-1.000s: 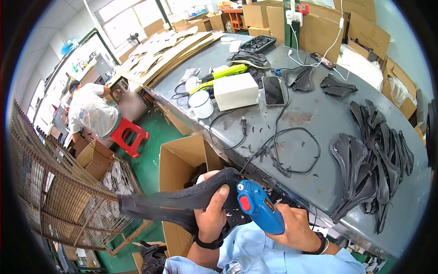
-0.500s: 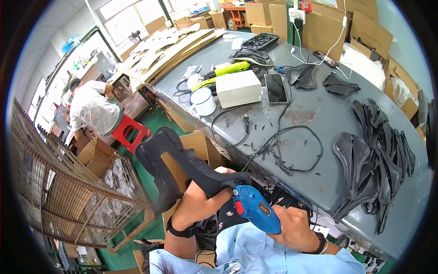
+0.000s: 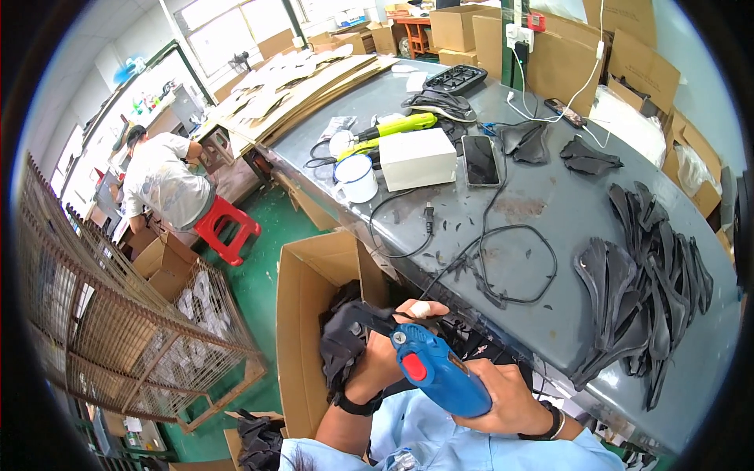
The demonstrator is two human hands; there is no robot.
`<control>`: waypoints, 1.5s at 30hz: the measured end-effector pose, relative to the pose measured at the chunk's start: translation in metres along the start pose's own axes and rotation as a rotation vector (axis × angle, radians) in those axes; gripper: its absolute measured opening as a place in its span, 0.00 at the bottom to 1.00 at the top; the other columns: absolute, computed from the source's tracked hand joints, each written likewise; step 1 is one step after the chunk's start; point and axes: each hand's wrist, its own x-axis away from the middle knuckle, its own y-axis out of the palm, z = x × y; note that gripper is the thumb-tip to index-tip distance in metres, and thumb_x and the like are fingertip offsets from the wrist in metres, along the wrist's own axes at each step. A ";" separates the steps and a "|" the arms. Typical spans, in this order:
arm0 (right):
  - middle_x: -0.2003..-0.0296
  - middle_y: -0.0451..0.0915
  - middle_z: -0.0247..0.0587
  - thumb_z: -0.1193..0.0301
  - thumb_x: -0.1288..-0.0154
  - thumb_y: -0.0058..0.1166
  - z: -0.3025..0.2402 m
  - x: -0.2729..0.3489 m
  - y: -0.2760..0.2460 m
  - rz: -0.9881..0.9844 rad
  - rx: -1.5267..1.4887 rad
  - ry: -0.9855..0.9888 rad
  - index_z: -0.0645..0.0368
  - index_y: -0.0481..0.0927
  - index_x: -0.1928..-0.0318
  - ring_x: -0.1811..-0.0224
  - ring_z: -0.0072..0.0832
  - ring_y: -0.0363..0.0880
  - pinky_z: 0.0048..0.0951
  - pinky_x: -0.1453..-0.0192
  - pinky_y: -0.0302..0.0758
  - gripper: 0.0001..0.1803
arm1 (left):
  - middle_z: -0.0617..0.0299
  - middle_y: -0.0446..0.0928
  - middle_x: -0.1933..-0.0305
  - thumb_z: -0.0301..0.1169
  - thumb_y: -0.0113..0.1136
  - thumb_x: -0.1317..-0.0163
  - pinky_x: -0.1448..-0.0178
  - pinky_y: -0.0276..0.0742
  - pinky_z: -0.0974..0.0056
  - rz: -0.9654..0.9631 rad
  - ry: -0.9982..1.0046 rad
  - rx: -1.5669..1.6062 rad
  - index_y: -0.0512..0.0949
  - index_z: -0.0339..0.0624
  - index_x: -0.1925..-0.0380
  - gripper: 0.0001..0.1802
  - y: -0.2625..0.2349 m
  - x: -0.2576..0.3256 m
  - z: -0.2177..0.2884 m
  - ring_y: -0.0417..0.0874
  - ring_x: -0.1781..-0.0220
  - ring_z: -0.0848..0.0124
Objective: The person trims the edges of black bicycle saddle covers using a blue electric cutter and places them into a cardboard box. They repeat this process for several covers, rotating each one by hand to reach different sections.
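Observation:
My right hand (image 3: 506, 396) is wrapped round a blue handheld power tool (image 3: 449, 378) with a red button. The tool's front end is beside my left hand (image 3: 381, 363), whose thumb tip has a white covering. In my left hand is a black, soft-looking molded piece (image 3: 342, 334), turned so that its outline is hard to make out. A strip of the piece reaches toward the tool's head; whether they touch cannot be told. Below the piece stands an open cardboard box (image 3: 302, 314) with dark things inside.
On the grey table (image 3: 518, 330) lie a pile of black saddle-shaped pieces (image 3: 652, 275), a looped cable (image 3: 550, 243), a phone (image 3: 481, 161), a white box (image 3: 416, 158), a mug (image 3: 356, 179) and a lime-green tool (image 3: 404, 125). A wire rack (image 3: 141, 337) stands left; beyond sits a person (image 3: 165, 177).
My left hand has lowered and turned the black piece, which showed a wide open frame before and now looks bunched above the cardboard box. The tool has shifted slightly down.

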 end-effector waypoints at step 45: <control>0.74 0.78 0.46 0.69 0.58 0.69 0.012 0.001 0.002 0.061 0.213 0.016 0.61 0.68 0.50 0.75 0.42 0.79 0.38 0.70 0.74 0.33 | 0.57 0.78 0.62 0.21 0.59 0.41 0.66 0.77 0.71 0.309 0.205 0.355 0.73 0.33 0.53 0.15 -0.020 0.024 0.025 0.81 0.68 0.73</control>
